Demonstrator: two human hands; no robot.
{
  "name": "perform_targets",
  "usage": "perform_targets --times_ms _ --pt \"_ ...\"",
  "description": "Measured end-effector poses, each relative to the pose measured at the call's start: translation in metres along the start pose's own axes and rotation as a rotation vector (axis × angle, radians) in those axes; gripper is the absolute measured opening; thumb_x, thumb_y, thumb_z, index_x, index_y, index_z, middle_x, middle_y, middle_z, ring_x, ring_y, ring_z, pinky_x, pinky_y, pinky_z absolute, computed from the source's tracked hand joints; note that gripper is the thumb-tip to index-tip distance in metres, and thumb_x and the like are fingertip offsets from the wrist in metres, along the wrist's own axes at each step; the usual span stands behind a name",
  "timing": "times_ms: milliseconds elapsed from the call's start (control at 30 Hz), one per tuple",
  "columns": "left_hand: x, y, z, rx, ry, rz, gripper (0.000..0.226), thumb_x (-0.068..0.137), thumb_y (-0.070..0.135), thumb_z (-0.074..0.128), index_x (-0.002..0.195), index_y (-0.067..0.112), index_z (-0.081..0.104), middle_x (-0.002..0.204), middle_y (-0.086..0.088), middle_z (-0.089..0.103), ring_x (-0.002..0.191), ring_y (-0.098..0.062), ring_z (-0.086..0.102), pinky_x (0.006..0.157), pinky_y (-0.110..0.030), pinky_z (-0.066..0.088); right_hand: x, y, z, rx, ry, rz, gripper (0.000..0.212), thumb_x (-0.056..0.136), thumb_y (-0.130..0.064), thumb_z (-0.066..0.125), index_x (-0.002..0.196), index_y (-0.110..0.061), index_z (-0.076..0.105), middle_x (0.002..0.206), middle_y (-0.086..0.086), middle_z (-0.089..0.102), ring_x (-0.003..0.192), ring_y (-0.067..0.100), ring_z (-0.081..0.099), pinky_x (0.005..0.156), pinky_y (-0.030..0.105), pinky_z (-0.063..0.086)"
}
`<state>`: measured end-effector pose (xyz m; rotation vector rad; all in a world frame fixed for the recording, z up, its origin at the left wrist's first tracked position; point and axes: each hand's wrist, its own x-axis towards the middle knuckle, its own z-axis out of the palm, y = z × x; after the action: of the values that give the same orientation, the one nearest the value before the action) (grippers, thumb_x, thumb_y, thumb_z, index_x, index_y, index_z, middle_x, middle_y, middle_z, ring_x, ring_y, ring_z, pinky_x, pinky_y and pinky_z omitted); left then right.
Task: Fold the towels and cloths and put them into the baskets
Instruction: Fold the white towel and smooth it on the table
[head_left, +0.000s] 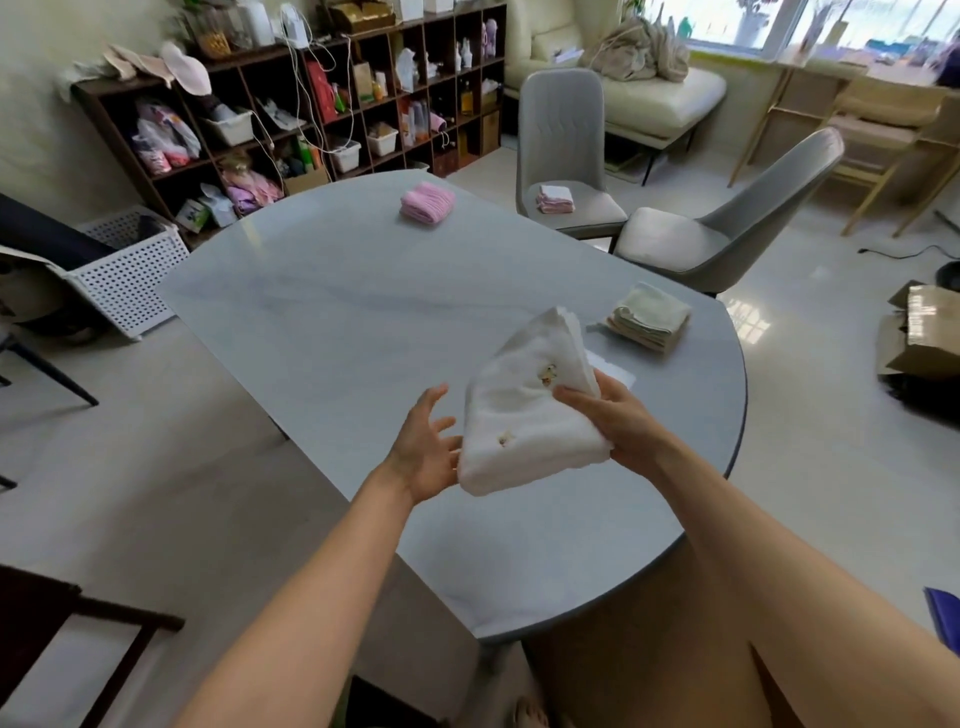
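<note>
A folded stack of white towels (524, 410) with small embroidered motifs is held above the grey oval table (332, 332). My right hand (618, 421) grips its right side, thumb on top. My left hand (428, 447) is open, palm turned toward the stack's left edge, fingertips just at it. A folded pile of cream cloths (652, 317) lies on the table's right side. A folded pink towel (427, 202) lies at the table's far end. A white perforated basket (130, 270) stands on the floor at the left.
Two grey chairs (722, 218) stand beyond the table; the nearer-left one carries folded pink-white cloths (556, 198). A dark shelf unit (322, 98) lines the far wall. Cardboard boxes (919, 332) sit on the floor at right. A dark chair frame (62, 623) is at bottom left.
</note>
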<state>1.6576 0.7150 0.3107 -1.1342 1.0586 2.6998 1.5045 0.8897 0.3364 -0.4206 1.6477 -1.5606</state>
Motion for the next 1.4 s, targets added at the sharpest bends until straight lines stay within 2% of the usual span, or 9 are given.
perform_targets --times_ms 100,267,500,600,767,867,1133,1267,1400 --pt "0.009 -0.002 0.016 0.071 -0.098 0.012 0.066 0.086 0.058 0.058 0.130 0.009 0.055 0.124 -0.015 0.064 0.112 -0.031 0.062 0.098 -0.045 0.048 -0.003 0.003 0.001 -0.003 -0.101 0.031 0.036 0.088 -0.019 0.066 0.123 -0.024 0.059 0.114 0.005 0.069 0.100 0.030 0.067 0.083 0.051 0.055" --pt "0.019 -0.007 0.016 0.147 0.266 0.331 0.044 0.075 0.031 0.081 0.110 0.007 0.065 0.105 -0.009 0.072 0.093 -0.026 0.071 0.082 -0.043 0.058 -0.009 0.027 -0.003 0.025 -0.021 0.098 0.037 0.090 -0.015 0.063 0.128 -0.016 0.057 0.115 0.008 0.069 0.103 0.031 0.066 0.089 0.050 0.053" --pt "0.015 -0.016 0.005 0.450 0.195 0.552 0.026 0.083 0.024 0.075 0.105 0.017 0.065 0.101 0.000 0.071 0.089 -0.016 0.070 0.070 -0.030 0.057 -0.016 0.037 0.001 0.041 -0.025 0.181 0.034 0.090 -0.025 0.064 0.124 -0.024 0.057 0.114 0.002 0.070 0.102 0.024 0.068 0.084 0.039 0.056" --pt "0.025 -0.015 0.010 0.570 0.165 0.562 0.035 0.076 0.034 0.076 0.107 0.022 0.064 0.101 0.004 0.071 0.090 -0.014 0.068 0.073 -0.034 0.058 -0.013 0.037 0.003 0.009 0.148 0.249 0.033 0.089 -0.041 0.063 0.114 -0.020 0.062 0.105 0.003 0.071 0.097 0.023 0.068 0.087 0.039 0.054" --pt "0.061 -0.029 0.030 0.509 0.113 0.267 0.069 0.060 0.058 0.081 0.117 0.023 0.061 0.108 0.000 0.071 0.094 -0.020 0.070 0.077 -0.040 0.059 0.004 0.044 -0.015 -0.047 0.444 0.018 0.011 0.093 -0.019 0.057 0.102 -0.022 0.062 0.096 0.002 0.067 0.085 0.018 0.064 0.074 0.035 0.055" --pt "0.077 -0.047 0.033 0.572 0.101 0.112 0.052 0.071 0.041 0.081 0.113 0.015 0.063 0.103 -0.005 0.072 0.090 -0.024 0.070 0.069 -0.040 0.060 0.022 0.052 -0.031 -0.045 0.522 -0.018 0.008 0.093 -0.018 0.056 0.101 -0.020 0.059 0.096 0.004 0.065 0.083 0.017 0.062 0.070 0.030 0.052" --pt "0.135 -0.047 0.053 0.758 0.294 0.411 0.046 0.079 0.024 0.077 0.118 0.015 0.053 0.106 0.001 0.064 0.093 -0.015 0.064 0.075 -0.029 0.052 0.074 0.089 -0.072 -0.072 0.457 0.133 0.041 0.094 -0.011 0.049 0.131 -0.019 0.035 0.117 0.002 0.051 0.089 0.006 0.055 0.061 0.017 0.045" --pt "0.178 -0.024 0.071 0.733 0.316 0.490 0.054 0.081 0.024 0.076 0.126 0.016 0.047 0.111 0.004 0.061 0.096 -0.014 0.062 0.081 -0.031 0.053 0.112 0.080 -0.092 -0.127 0.460 -0.070 0.062 0.090 -0.007 0.048 0.141 -0.034 0.023 0.133 0.001 0.047 0.112 0.016 0.055 0.092 0.030 0.050" --pt "0.217 -0.023 0.056 0.917 0.442 0.329 0.064 0.085 0.027 0.069 0.139 0.011 0.038 0.130 -0.009 0.053 0.112 -0.026 0.056 0.092 -0.037 0.048 0.147 0.104 -0.097 -0.430 0.457 -0.023 0.063 0.092 -0.010 0.052 0.149 -0.021 0.027 0.146 0.010 0.034 0.134 0.023 0.035 0.109 0.024 0.024"
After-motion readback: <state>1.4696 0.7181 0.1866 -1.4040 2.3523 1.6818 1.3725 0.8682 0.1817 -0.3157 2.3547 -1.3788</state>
